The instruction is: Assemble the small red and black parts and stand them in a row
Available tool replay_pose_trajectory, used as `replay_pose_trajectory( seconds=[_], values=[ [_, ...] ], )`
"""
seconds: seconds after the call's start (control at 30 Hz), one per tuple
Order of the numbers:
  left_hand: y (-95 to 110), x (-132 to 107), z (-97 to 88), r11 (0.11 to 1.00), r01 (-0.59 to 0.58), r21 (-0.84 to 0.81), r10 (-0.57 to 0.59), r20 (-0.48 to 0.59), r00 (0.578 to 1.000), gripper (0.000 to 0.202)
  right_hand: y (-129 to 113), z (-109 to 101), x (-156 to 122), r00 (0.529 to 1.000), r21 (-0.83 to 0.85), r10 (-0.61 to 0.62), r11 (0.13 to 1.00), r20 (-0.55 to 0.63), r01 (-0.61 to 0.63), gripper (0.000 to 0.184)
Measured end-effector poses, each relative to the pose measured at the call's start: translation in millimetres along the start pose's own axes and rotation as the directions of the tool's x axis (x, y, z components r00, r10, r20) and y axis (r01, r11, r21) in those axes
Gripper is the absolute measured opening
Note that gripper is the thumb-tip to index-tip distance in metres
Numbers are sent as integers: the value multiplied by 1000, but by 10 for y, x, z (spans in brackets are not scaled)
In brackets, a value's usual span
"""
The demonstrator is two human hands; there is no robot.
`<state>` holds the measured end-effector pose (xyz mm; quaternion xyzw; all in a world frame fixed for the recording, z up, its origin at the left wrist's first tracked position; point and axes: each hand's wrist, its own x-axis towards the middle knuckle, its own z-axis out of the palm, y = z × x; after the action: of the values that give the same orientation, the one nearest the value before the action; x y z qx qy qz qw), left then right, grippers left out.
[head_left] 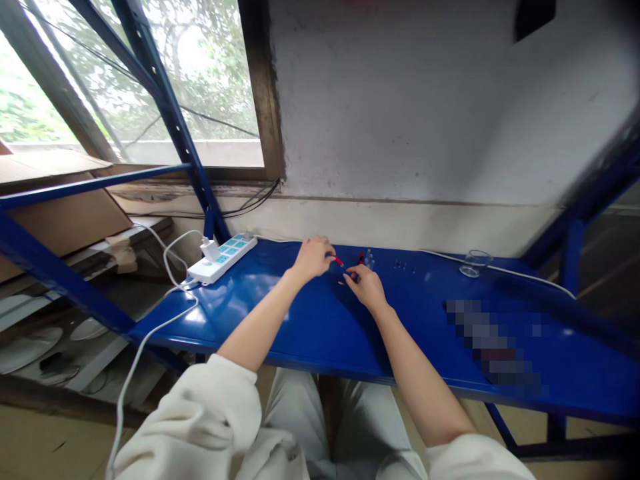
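Note:
My left hand (314, 257) is closed, its fingertips pinching a small red stick-like piece (339, 261) that points down to the right. Just right of it, my right hand (367, 287) has its thumb and forefinger brought together close to the red piece's lower end. What those fingers hold is too small and partly hidden to make out. Behind the right hand are several small red pieces (361, 257) and clear ones (369, 259). Farther right, a few tiny clear pieces (399, 265) stand on the blue tabletop (320, 320).
A white power strip (223, 260) with a plugged-in charger (209, 249) lies at the left, its cable hanging over the edge. A clear glass cup (475, 263) stands back right. A pixelated patch (493, 343) covers something at the right. Blue metal posts frame both sides.

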<state>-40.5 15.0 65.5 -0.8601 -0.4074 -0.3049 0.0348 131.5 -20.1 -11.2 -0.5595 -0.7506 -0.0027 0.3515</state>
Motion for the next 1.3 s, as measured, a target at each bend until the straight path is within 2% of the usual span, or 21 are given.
replay_pose_trajectory(
  seconds=[0.1,0.2,0.33,0.47,0.67,0.83,0.9,1.3],
  values=[
    [-182,196,-216,994,69,82,-69,8,998,2,8,29,-5,1000,41,6,999,14,-6,22],
    [-345,299,-295,982,126,142,-142,112,983,8,18,56,-5,999,69,4,998,33,-7,22],
    [-471,298,-196,985,141,102,-162,239,957,17,20,70,-3,998,87,0,996,57,-5,21],
    [-524,227,-33,979,151,135,-184,283,941,20,14,64,-2,996,99,-1,995,84,-7,20],
    [-543,149,49,965,113,235,-182,296,938,13,-6,53,-8,994,116,2,993,111,-15,19],
    [-460,135,-24,929,89,360,-242,408,880,6,-16,50,-10,995,137,-2,991,98,-11,18],
    [-426,134,-50,920,70,385,-246,429,869,8,-14,52,-10,995,142,-2,990,99,-12,17],
    [-390,135,-52,909,48,413,-248,445,861,10,-30,33,-3,992,119,18,992,121,-33,20]
  ],
)
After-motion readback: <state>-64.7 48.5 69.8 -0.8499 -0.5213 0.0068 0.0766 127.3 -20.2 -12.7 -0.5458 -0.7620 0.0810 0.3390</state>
